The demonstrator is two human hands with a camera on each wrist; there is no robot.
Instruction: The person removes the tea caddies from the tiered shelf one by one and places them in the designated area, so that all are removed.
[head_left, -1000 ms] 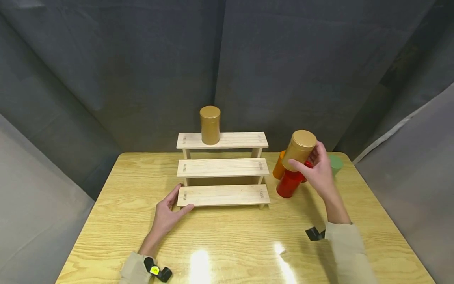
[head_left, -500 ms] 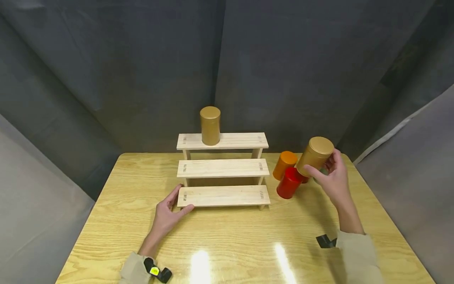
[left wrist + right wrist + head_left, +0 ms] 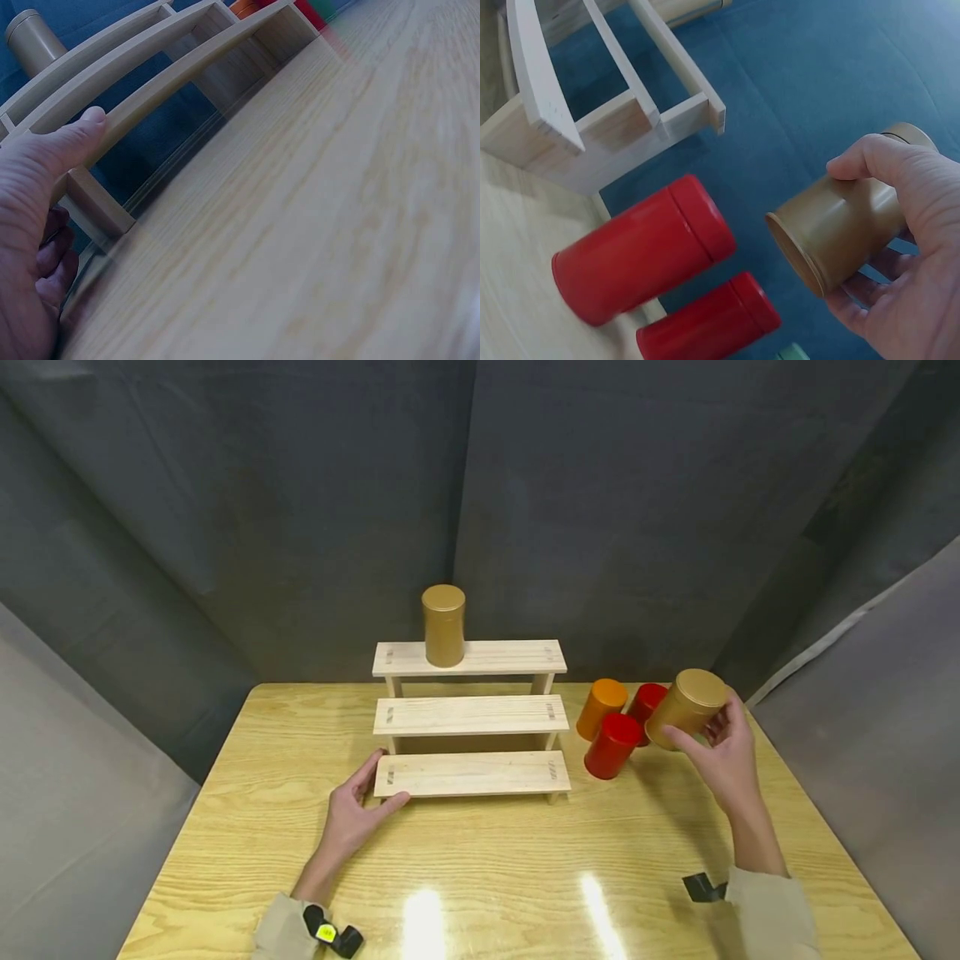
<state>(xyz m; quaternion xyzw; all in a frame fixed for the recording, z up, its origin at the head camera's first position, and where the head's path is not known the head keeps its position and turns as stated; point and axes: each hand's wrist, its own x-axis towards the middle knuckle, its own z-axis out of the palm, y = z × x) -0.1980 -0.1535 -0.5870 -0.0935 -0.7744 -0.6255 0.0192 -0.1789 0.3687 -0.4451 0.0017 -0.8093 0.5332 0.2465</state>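
Note:
My right hand holds a gold lidded canister between thumb and fingers, tilted, at the right of the table; in the right wrist view its recessed bottom is clear of the wood. My left hand grips the left end of the lowest step of a three-tier wooden display stand, thumb along the front edge. Another gold canister stands upright on the top tier, left of its middle. Beside the held canister are a front red canister, a second red canister and an orange canister.
A green canister peeks in at the bottom of the right wrist view; in the head view the held canister hides it. The wooden table ends at dark grey curtains behind, with lighter cloth at both sides.
My right hand has carried the gold canister rightward and lower, away from above the front red canister. The rear red canister now shows, while the green one is hidden. My left hand stays put.

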